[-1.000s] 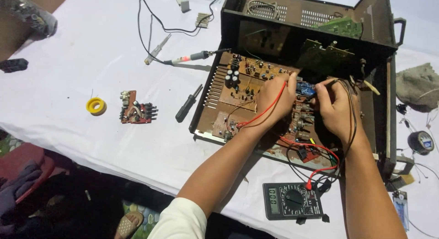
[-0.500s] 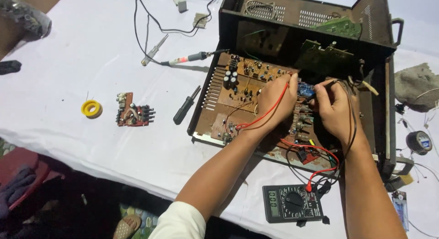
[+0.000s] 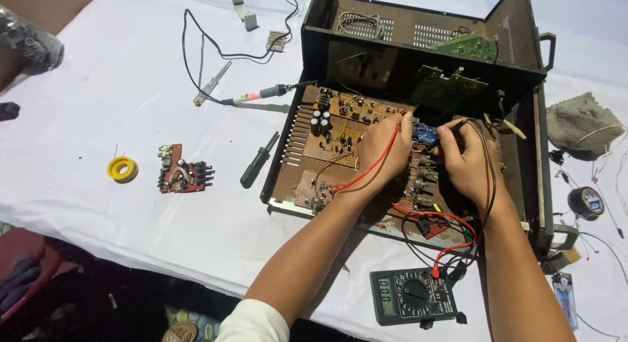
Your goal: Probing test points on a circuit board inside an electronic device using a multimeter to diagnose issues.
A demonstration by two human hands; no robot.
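White cloth-covered table (image 3: 118, 237), dark floor lower left — brown circuit board (image 3: 340, 133) at frame centre, under left hand (image 3: 383, 152) pinching red probe lead (image 3: 366, 175), right hand (image 3: 468, 162) pinching black probe lead (image 3: 489, 178).

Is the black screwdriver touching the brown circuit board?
Apart. The head view shows white tablecloth between the black screwdriver and the brown circuit board.

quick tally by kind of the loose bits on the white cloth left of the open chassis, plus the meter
Screwdrivers: 2 (black-handled, slim tester type)
Soldering iron: 1
Yellow solder roll: 1
Small red circuit board: 1
Multimeter: 1
Total: 6
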